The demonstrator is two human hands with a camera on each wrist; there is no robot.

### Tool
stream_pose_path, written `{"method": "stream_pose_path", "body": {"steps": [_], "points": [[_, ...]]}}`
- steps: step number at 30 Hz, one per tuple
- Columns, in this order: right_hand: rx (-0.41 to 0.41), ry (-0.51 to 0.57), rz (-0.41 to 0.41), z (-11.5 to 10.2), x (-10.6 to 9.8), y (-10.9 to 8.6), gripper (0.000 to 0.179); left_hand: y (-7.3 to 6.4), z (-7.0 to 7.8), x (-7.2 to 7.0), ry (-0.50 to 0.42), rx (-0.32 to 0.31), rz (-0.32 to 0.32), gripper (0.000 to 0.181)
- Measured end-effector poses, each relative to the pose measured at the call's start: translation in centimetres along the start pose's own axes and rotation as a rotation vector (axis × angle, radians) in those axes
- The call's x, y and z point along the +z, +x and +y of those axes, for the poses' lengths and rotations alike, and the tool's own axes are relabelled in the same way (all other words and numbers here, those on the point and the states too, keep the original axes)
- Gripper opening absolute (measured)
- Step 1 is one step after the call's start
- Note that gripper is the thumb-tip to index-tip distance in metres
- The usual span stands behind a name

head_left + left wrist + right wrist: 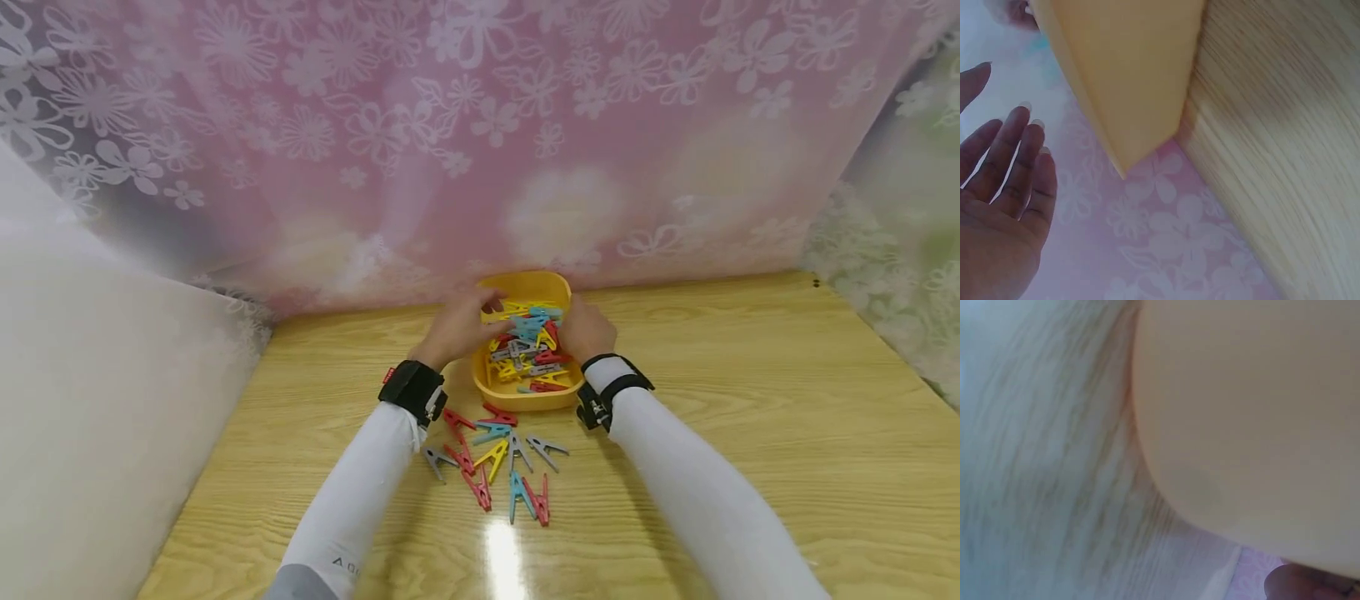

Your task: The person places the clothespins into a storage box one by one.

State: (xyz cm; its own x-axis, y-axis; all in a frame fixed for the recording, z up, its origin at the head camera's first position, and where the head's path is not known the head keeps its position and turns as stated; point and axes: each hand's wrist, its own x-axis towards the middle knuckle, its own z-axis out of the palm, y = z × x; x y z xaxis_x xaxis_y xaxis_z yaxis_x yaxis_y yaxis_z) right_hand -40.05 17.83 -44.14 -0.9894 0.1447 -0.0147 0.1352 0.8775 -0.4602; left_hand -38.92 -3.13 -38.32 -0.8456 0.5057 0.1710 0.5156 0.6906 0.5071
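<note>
A yellow plastic basin stands on the table against the cloth, holding a heap of clothespins in yellow, blue, red and grey. At its left rim is my left hand, the thumb reaching over the edge. The left wrist view shows the fingers loosely extended, apart from the basin's wall and holding nothing. On the right side, my right hand grips the basin's rim with curled fingers. The basin's outer wall fills most of the right wrist view, where only a fingertip shows.
Several loose clothespins lie on the wooden table in front of the basin, between the forearms. A pink flowered cloth hangs along the table's back edge. A white surface borders the left side.
</note>
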Motion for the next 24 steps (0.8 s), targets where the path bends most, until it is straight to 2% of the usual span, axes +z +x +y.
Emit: {"method": "stream_pose_path", "body": {"steps": [5,10,17,24], "points": [[-0.009,-0.001,-0.018,-0.2,0.1,-0.1,0.035,-0.6,0.1,0.1,-0.023,-0.029,0.005,0.042],[-0.001,0.008,-0.003,-0.1,-0.2,-0.1,0.032,-2.6,-1.1,-0.5,-0.032,-0.025,0.007,0.03],[-0.025,0.015,-0.005,-0.4,-0.2,-0.1,0.033,-8.1,-3.2,-1.5,0.04,-0.018,-0.075,0.014],[-0.024,0.006,-0.023,-0.2,-0.2,-0.1,0.03,-13.6,-2.7,-1.4,0.141,0.059,-0.207,0.022]]}}
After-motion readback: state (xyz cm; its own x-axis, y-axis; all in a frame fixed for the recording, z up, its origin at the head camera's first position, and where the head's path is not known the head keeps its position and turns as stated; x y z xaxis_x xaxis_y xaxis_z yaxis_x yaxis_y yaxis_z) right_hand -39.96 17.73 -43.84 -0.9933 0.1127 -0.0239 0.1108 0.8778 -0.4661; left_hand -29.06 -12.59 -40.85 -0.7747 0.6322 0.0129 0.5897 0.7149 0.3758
